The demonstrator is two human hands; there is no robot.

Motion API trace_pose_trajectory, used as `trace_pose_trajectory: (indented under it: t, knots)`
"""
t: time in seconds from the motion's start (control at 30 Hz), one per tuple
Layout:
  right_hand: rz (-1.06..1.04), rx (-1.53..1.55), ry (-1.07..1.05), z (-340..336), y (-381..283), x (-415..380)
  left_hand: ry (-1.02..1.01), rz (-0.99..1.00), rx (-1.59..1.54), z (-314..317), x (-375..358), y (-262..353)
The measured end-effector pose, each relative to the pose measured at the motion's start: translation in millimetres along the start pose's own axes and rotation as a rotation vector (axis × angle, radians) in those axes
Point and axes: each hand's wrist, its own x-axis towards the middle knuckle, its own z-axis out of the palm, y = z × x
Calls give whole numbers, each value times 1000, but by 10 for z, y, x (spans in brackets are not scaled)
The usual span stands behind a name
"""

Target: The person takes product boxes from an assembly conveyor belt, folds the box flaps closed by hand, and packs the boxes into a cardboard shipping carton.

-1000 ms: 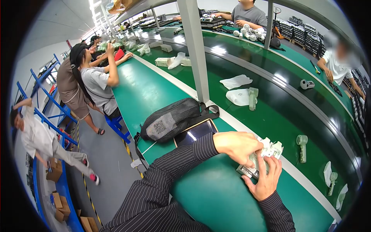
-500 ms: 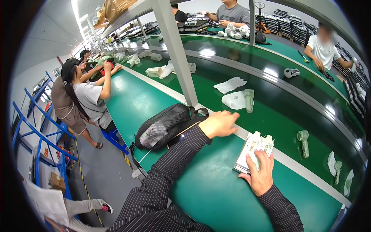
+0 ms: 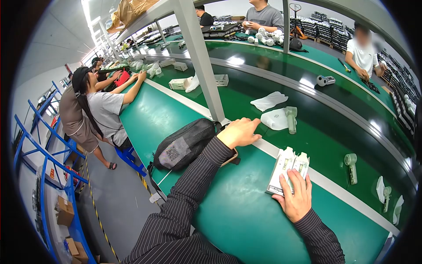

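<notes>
My right hand (image 3: 295,198) lies over two white cardboard boxes (image 3: 281,170) standing side by side, its fingers across their front and the thumb at the lower left edge. Their top flaps are raised. My left hand (image 3: 241,133) is stretched over the rim of the green belt, index finger forward, with nothing visible between finger and thumb. Just beyond its fingertips lies a white plastic bag (image 3: 273,119), beside a pale green handheld fan (image 3: 291,120). Behind my left wrist rests a black mesh bag (image 3: 184,143), partly covering a thin flat brownish object.
More handheld fans (image 3: 351,168) and plastic sleeves lie on the green belt (image 3: 316,145). A grey metal post (image 3: 200,59) rises at the worktable's edge. Co-workers sit to the left and across the belt. A silver-grey fan (image 3: 325,80) rides the far belt.
My left hand has drawn back slightly to the left. The fans and plastic bags on the near belt have shifted right; the silver-grey fan on the far belt has shifted left. The right hand stays on the boxes.
</notes>
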Motion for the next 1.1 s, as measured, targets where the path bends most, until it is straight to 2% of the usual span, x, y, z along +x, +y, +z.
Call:
trace_pose_trajectory:
  t: [0.1, 0.3, 0.43, 0.5, 0.53, 0.6, 0.63, 0.7, 0.83, 1.1]
  knots:
    - [-5, 9, 14, 4, 20, 3, 122, 46, -16, 18, -7, -63]
    - [-29, 38, 30, 21, 92, -24, 132, -15, -16, 36, 70, -202]
    - [-22, 49, 41, 27, 66, 19, 281, 14, -99, -83, 400, -241]
    - [-12, 80, 22, -15, 50, 17, 366, -111, -126, -130, 723, -239]
    - [-18, 81, 14, -27, 48, 17, 366, -119, -132, -124, 918, -271]
    - [-4, 114, 6, -36, 46, 23, 334, -265, -22, -55, 1311, -421]
    - [10, 127, 4, -43, 51, 21, 332, -259, -23, 56, 1455, -558]
    - [-1, 118, 7, -42, 49, 39, 612, -448, 194, 303, 1757, -753]
    - [-11, 120, 14, -43, 88, 35, 609, -548, 238, 406, 1878, -1039]
    - [-3, 124, 27, 0, 74, 24, 894, -427, 430, 466, 2183, -1601]
